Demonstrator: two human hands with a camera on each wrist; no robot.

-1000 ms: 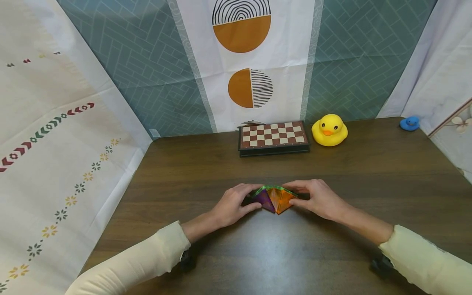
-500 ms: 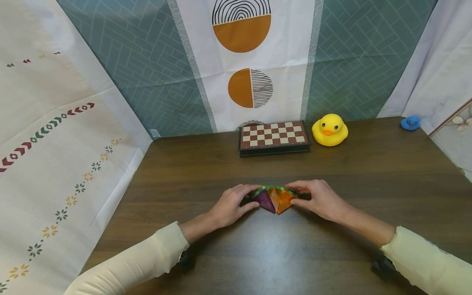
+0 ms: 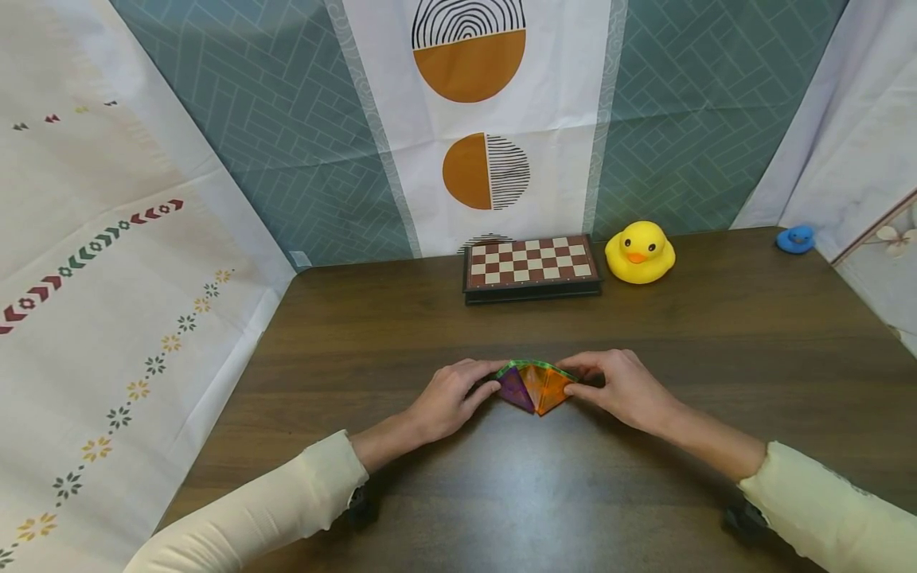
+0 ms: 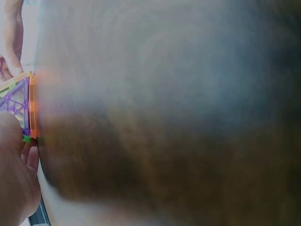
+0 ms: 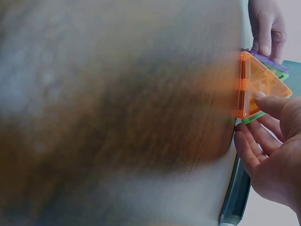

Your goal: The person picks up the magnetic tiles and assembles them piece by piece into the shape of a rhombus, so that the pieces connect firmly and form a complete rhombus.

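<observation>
Translucent triangular magnetic tiles stand joined on the table, their tips meeting at the front. A purple magnetic tile (image 3: pixel 517 391) is at the left, an orange magnetic tile (image 3: pixel 555 389) at the right, and green edging (image 3: pixel 531 364) runs along the back. My left hand (image 3: pixel 450 399) pinches the purple tile's outer corner, thumb in front and fingers behind. My right hand (image 3: pixel 625 390) pinches the orange side the same way. In the right wrist view the right thumb (image 5: pixel 273 104) lies on the orange tile's face, with the fingers below the green edge.
Behind the tiles, a boxed chessboard (image 3: pixel 532 269) sits near the back edge of the wooden table (image 3: pixel 358 326). Beside it is a yellow rubber duck (image 3: pixel 640 253), and a small blue duck (image 3: pixel 795 239) is at the far right corner. Patterned cloths (image 3: pixel 301 119) hang around the table.
My left thumb has slid a little left and back along the purple tile, towards its outer corner. The right hand has shifted slightly right; the tiles stay nearly in place.
</observation>
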